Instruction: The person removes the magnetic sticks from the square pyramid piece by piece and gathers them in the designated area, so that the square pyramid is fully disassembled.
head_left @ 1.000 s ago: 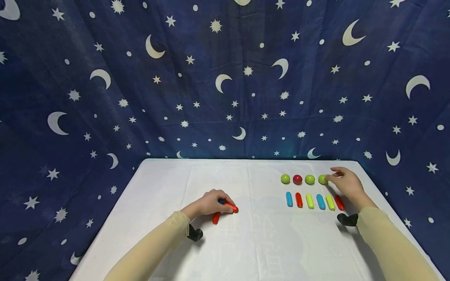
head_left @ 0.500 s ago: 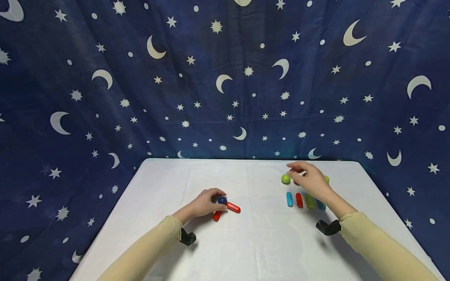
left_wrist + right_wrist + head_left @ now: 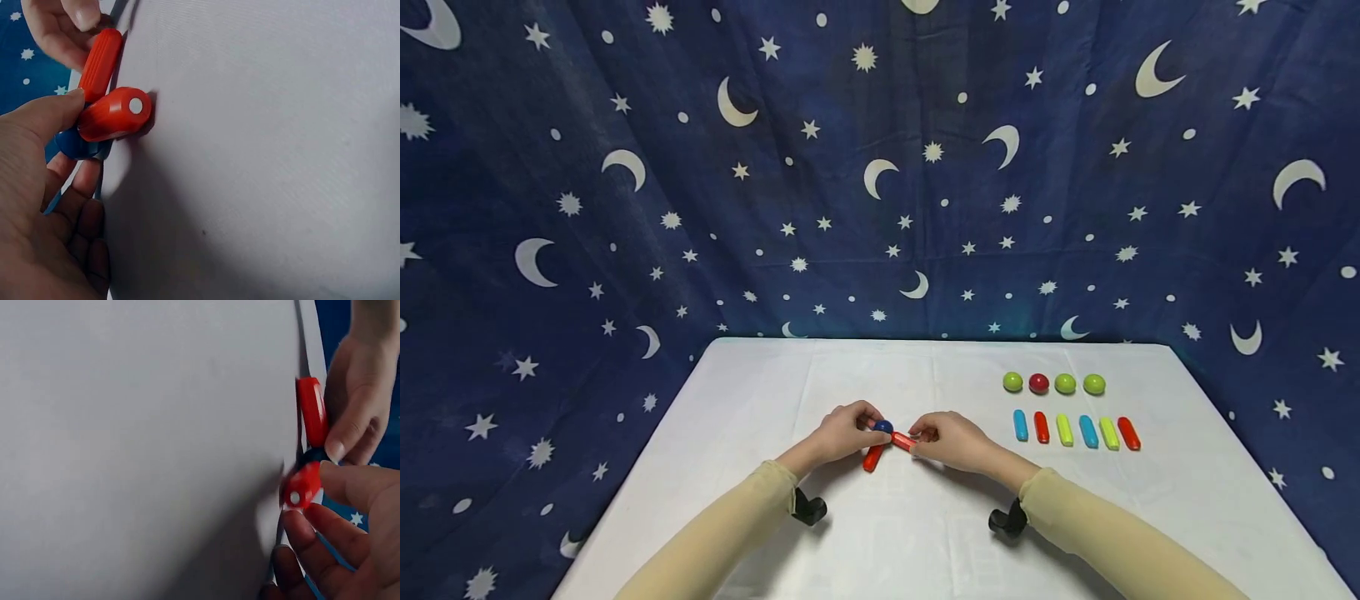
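Note:
My left hand (image 3: 842, 431) pinches a dark blue ball (image 3: 883, 427) between thumb and fingers, low over the white table. Two red toy rods meet at this ball in a V. One red rod (image 3: 872, 457) points toward me; in the left wrist view its end (image 3: 135, 105) shows a white disc. The other red rod (image 3: 903, 441) slants off to the right, and my right hand (image 3: 951, 439) pinches its outer end. In the right wrist view, the right thumb (image 3: 350, 484) lies along that rod, with the fingers below it.
At the right of the table (image 3: 925, 533) several balls form a row, green ones (image 3: 1065, 383) and one red ball (image 3: 1038, 383). In front of them lies a row of blue (image 3: 1088, 432), red (image 3: 1129, 433) and yellow rods (image 3: 1108, 433). A dark starry cloth (image 3: 820, 250) hangs behind.
From beside the far-right green ball, my right hand has swept left across the rows and taken hold of the right-hand red rod. The left hand has stayed around the blue ball.

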Demonstrator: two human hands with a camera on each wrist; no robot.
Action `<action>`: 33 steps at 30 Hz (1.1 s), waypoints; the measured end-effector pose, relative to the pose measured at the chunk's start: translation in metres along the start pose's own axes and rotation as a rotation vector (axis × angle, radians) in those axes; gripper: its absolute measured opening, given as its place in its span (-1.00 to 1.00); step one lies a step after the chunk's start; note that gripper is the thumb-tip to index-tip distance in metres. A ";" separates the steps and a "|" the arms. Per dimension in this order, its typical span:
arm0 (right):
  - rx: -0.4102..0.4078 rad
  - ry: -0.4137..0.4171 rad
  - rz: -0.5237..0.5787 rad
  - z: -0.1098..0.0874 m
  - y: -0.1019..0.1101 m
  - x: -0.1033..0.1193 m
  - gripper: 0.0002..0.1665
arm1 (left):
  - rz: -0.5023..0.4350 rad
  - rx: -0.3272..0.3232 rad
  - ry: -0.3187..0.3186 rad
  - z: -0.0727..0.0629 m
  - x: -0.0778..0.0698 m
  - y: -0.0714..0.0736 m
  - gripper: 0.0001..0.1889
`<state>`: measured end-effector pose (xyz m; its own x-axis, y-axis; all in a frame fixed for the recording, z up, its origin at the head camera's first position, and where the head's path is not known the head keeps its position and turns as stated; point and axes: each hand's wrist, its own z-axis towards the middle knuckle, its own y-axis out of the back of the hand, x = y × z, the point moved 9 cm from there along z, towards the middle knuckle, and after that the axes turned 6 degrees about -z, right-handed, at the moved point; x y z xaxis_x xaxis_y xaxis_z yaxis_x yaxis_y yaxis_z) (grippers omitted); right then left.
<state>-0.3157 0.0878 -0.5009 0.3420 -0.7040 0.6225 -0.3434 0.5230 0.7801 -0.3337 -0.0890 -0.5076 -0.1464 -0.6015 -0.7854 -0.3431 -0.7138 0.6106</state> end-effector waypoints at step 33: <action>-0.031 -0.054 -0.059 0.019 -0.005 -0.003 -0.81 | -0.025 0.054 0.013 0.004 -0.002 -0.002 -0.69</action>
<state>-0.3316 0.0779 -0.5074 0.3126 -0.7589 0.5713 -0.2965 0.4934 0.8177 -0.3361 -0.0854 -0.5074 -0.1254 -0.5886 -0.7987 -0.3958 -0.7085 0.5843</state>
